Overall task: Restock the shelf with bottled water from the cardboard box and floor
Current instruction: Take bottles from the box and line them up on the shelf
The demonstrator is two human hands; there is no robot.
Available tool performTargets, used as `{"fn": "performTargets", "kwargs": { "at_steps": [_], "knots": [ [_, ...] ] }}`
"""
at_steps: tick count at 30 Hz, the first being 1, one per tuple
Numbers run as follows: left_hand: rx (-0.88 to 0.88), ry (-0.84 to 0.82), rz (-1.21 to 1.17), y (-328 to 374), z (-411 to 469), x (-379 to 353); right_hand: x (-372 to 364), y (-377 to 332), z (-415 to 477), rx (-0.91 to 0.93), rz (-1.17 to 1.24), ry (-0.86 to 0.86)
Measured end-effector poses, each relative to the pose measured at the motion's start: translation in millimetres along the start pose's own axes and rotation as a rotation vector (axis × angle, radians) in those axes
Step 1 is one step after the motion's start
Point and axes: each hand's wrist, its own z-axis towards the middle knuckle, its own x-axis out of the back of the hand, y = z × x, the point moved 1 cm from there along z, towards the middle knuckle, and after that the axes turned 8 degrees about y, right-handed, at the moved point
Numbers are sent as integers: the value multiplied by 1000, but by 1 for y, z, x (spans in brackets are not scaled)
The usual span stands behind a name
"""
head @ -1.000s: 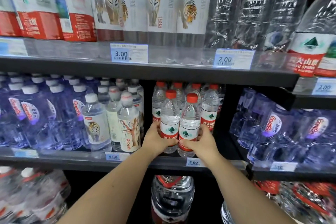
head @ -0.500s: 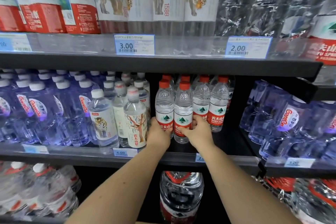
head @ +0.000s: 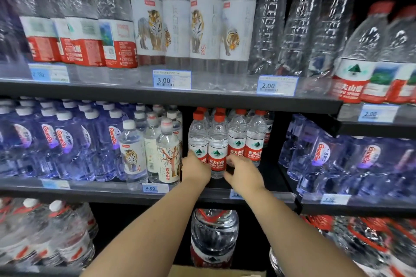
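Two small red-capped water bottles stand at the front of the middle shelf (head: 265,194), in a row of the same brand. My left hand (head: 196,170) wraps the base of the left bottle (head: 198,135). Between my hands stands the right bottle (head: 217,153), its red label fully showing. My right hand (head: 244,173) is just right of it, fingers apart, with a small dark gap to the bottle. A strip of the cardboard box (head: 216,271) shows at the bottom edge.
Tiger-label and tree-label bottles (head: 167,155) stand close on the left, with blue-tinted bottles (head: 67,141) beyond them. More blue bottles (head: 322,153) fill the right. The upper shelf edge (head: 202,96) hangs just above the caps. A large jug (head: 213,236) sits below.
The two bottles went further back on the shelf. My right hand came off its bottle and spread open. The view tilted upward.
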Motion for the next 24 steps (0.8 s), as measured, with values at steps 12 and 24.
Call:
{"fn": "performTargets", "kwargs": {
  "at_steps": [12,24],
  "knots": [
    [-650,-153,640,-1,-151,100,85,-42,-148,129,-262,-115],
    [-499,-479,892,-191,-296,59,-16,1,-334,-100,-296,-434]
  ]
}}
